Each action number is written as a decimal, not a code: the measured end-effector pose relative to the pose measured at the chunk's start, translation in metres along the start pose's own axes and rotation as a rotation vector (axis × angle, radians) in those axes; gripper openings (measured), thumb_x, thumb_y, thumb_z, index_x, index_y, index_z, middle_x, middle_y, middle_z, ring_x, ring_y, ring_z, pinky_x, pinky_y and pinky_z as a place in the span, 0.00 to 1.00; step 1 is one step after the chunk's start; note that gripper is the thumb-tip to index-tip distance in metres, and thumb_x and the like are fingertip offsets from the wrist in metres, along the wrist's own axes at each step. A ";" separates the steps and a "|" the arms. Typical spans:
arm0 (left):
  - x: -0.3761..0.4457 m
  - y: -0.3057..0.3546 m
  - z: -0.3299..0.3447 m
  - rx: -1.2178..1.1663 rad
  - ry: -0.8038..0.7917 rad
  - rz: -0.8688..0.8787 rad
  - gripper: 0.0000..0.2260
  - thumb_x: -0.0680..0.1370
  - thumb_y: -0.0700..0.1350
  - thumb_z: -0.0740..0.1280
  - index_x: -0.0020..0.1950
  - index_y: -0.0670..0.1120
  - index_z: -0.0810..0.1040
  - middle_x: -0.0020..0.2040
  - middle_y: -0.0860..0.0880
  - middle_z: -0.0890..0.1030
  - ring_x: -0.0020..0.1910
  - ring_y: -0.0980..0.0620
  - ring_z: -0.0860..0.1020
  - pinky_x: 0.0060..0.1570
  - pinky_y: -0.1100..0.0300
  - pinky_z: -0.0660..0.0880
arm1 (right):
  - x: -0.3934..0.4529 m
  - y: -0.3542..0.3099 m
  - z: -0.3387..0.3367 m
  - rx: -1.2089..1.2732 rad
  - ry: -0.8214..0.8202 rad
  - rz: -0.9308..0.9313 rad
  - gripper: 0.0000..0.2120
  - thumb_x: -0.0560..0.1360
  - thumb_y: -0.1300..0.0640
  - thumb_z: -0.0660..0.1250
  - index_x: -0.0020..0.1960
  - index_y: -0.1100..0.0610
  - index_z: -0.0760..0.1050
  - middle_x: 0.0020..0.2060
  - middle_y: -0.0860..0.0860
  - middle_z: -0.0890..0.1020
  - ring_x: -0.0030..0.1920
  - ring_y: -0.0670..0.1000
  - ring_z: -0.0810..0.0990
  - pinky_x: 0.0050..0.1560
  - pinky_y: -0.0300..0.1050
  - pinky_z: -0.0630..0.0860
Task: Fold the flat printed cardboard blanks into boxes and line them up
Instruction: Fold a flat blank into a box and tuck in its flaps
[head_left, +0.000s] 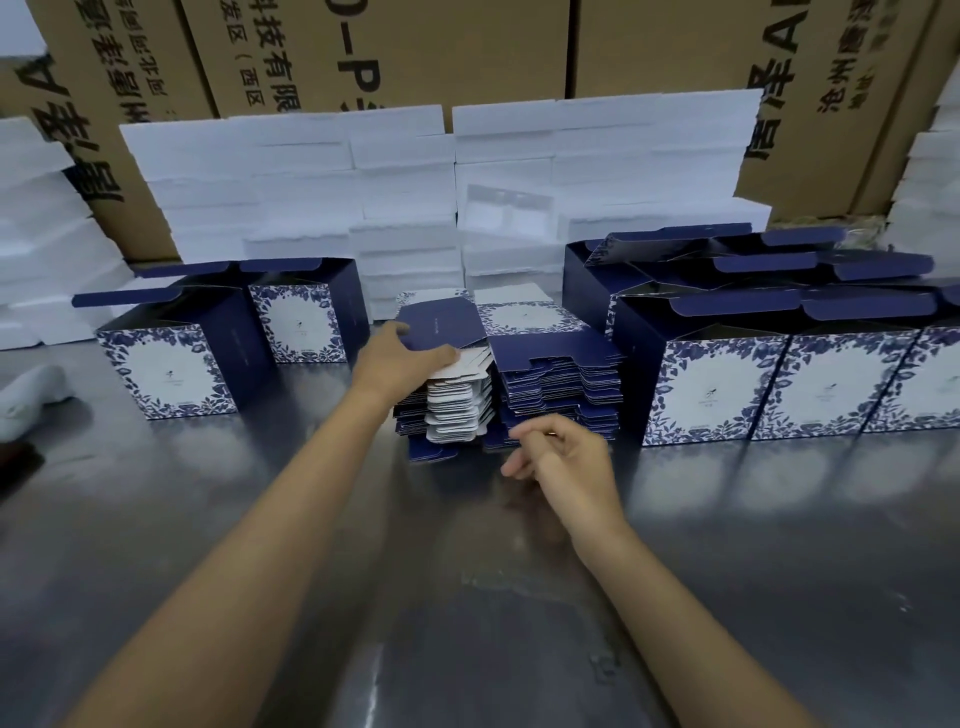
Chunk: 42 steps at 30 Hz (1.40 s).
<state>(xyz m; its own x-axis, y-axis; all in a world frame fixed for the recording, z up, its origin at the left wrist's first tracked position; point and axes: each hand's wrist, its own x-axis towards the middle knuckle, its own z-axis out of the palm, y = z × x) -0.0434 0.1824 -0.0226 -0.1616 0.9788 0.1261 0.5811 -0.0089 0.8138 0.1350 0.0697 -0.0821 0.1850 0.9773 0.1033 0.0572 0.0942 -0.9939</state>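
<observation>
At frame centre, the left hand (402, 358) gripped the top blank (441, 327) of the stack (561, 384); the right hand (563, 452) hovered loosely curled, empty.

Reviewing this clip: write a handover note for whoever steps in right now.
Left hand: gripping the top blank of the flat stack at table centre.
Right hand: empty, hovering in front of the stack.
Done: two folded boxes on the left, more lined up in rows on the right, lids open.
Left: fold the remaining stack, add to the line.
</observation>
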 end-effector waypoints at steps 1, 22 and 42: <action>-0.004 -0.001 -0.002 -0.022 0.023 0.013 0.35 0.71 0.57 0.77 0.74 0.45 0.69 0.72 0.48 0.72 0.67 0.49 0.72 0.58 0.57 0.69 | -0.002 0.001 -0.003 0.017 0.022 -0.005 0.11 0.80 0.68 0.62 0.45 0.59 0.81 0.29 0.53 0.83 0.30 0.43 0.79 0.35 0.32 0.74; -0.105 0.040 -0.048 -0.249 0.138 0.386 0.43 0.67 0.53 0.80 0.77 0.61 0.60 0.59 0.75 0.70 0.55 0.80 0.70 0.57 0.65 0.71 | 0.008 -0.068 -0.044 0.070 -0.030 0.246 0.16 0.79 0.42 0.65 0.53 0.55 0.77 0.43 0.54 0.84 0.40 0.54 0.83 0.46 0.47 0.82; -0.090 0.007 -0.046 -0.224 -0.059 0.056 0.32 0.77 0.50 0.74 0.76 0.45 0.65 0.68 0.46 0.76 0.64 0.49 0.76 0.67 0.53 0.71 | 0.023 -0.060 -0.080 0.318 -0.360 0.316 0.16 0.72 0.56 0.75 0.59 0.56 0.83 0.55 0.54 0.87 0.52 0.55 0.87 0.43 0.48 0.84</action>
<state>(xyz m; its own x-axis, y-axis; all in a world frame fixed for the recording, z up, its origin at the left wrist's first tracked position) -0.0615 0.0846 -0.0020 -0.0827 0.9857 0.1467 0.3957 -0.1026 0.9126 0.2141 0.0714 -0.0170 -0.2035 0.9651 -0.1649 -0.2548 -0.2149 -0.9428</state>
